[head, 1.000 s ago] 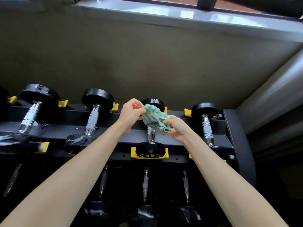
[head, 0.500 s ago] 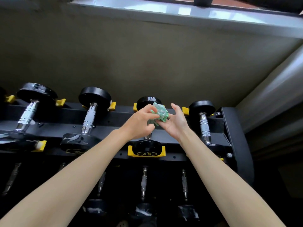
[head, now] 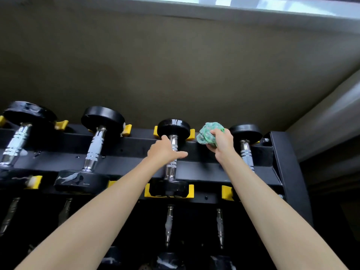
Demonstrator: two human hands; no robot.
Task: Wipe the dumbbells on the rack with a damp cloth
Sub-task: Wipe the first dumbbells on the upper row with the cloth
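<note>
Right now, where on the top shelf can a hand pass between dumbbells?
Open: the black rail between the second dumbbell and the left hand. Crowded: between the third dumbbell and the far right dumbbell, where the right hand holds the cloth.

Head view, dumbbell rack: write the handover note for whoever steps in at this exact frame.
Left hand: open, reaching at the chrome handle of the third dumbbell on the top row; grip not closed.
Right hand: shut on the balled green cloth, held between the third dumbbell and the rightmost dumbbell.
Done: cannot tell from this frame which dumbbells are wiped.
Left: wipe the third, the rightmost, then the lower row.
</note>
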